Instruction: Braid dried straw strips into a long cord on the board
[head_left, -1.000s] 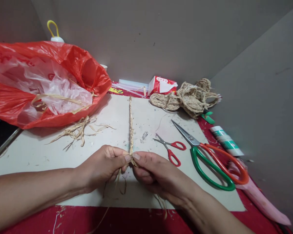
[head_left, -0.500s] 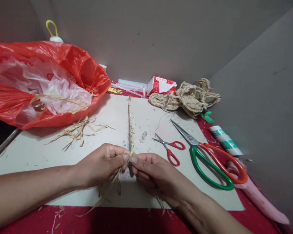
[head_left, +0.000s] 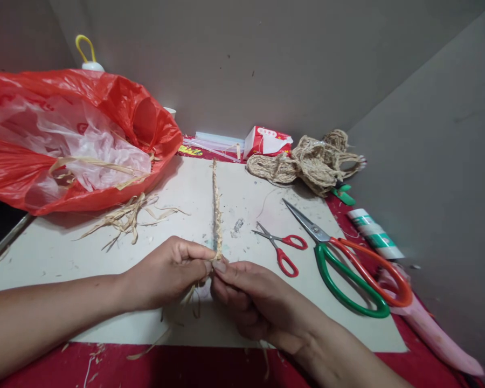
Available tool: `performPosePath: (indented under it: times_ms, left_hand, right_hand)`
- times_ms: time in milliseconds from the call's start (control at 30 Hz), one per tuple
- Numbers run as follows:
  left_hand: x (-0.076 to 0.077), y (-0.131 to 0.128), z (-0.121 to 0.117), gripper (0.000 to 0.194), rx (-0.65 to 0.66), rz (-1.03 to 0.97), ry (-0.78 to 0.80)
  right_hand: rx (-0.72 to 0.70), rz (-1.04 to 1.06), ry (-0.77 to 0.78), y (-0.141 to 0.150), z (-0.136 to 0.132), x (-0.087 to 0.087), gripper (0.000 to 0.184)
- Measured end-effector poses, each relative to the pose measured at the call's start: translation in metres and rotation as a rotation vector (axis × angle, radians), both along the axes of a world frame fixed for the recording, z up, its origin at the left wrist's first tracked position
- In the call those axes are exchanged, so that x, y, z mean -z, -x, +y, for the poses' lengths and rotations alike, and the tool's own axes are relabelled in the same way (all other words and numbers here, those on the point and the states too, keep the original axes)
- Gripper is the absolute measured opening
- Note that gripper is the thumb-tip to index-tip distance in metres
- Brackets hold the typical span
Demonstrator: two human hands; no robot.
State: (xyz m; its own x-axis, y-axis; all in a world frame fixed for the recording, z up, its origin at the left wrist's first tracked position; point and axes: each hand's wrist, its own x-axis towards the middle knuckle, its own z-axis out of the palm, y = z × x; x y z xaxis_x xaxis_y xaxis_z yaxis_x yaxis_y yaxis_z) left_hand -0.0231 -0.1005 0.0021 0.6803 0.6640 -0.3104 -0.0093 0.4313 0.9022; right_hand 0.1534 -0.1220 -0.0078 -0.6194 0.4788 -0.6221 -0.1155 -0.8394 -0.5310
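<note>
A thin straw-coloured braid (head_left: 217, 210) stretches away from me over the white board (head_left: 178, 188), its near end between my two hands. My left hand (head_left: 175, 272) is closed, thumb and forefinger pinching the braid's end from the left. Loose fibre strands (head_left: 192, 296) hang below its fingers. From the right, my right hand (head_left: 248, 291) pinches the same end, thumb tip almost against the left one, other fingers curled. Some strands trail under the right palm. The exact crossing of strands is hidden by the thumbs.
Small red-handled scissors (head_left: 283, 245) and large shears (head_left: 335, 253) lie to the right. A red plastic bag (head_left: 125, 97) and dry fibre strips (head_left: 131, 218) sit left. Behind are a tissue pack (head_left: 267, 141) and coiled braided cord (head_left: 313, 164). Grey walls (head_left: 242, 64) enclose the back and right.
My right thumb has shifted slightly inward and down over the braid's end, and its fingers have curled lower. Strands hanging under my left hand have swung left. The braid stays in place.
</note>
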Motion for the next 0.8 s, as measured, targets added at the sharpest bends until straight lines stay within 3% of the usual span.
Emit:
performPosePath:
  times_ms: [200, 400, 567, 667, 800]
  left_hand:
    - [0.003, 0.0, 0.0, 0.025, 0.008, -0.003, -0.031]
    - [0.01, 0.003, 0.0, 0.023, -0.037, 0.077, -0.08]
    - [0.004, 0.0, 0.001, 0.026, -0.001, 0.016, -0.055]
    - [0.002, 0.002, 0.001, 0.029, 0.046, 0.052, -0.191]
    - [-0.001, 0.007, 0.003, 0.031, 0.091, 0.29, -0.579]
  right_hand:
    - [0.036, -0.016, -0.083, 0.003, 0.0, 0.0, 0.039]
    - [0.0, 0.041, -0.056, 0.001, 0.004, 0.0, 0.033]
    - [0.047, -0.042, -0.102, 0.007, 0.002, 0.002, 0.044]
    - [0.128, -0.097, -0.141, 0.013, -0.002, 0.002, 0.044]
    - [0.216, -0.156, -0.175, 0.018, -0.008, 0.001, 0.038]
